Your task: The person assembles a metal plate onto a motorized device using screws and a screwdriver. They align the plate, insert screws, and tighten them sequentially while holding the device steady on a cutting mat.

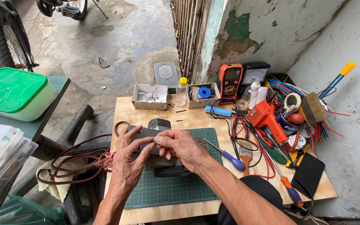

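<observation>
Outdoor concrete yard, small plywood desk against a peeling wall. We've got the left hand and right hand together over a grey metal device sitting on the green cutting mat. Both hands pinched nearly shut on something tiny at the fingertips; too small to identify. Left hand also rests on the device. Risk, as we judge it: the small part slips and vanishes into the clutter, or the brown cord hanging off the desk edge snags and drags the device. Blue-handled screwdriver lies just beside the right wrist.
</observation>
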